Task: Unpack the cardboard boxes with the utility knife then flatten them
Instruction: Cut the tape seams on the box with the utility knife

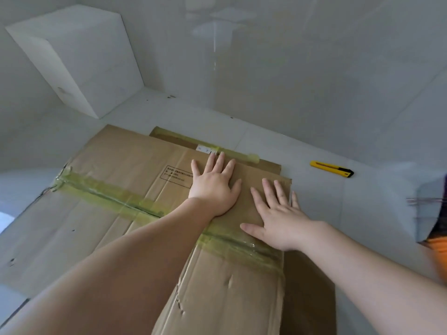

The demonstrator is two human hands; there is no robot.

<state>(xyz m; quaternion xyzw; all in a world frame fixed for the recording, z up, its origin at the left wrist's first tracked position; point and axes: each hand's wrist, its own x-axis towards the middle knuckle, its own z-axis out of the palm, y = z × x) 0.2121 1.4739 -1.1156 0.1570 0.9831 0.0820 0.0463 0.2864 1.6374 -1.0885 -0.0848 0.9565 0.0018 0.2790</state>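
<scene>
Now both hands, left hand (214,187) and right hand (278,213), press spread-fingered on the flattened brown cardboard box (135,189), seemingly to crease it flat

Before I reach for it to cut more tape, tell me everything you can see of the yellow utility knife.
The yellow utility knife is a slim plastic-looking snap-off cutter with a black end cap at its right. It lies flat on the pale floor, angled slightly, beyond the flattened brown cardboard box and clear of it. Nothing touches it; both hands press the cardboard. Whether any blade is out cannot be told.
</scene>
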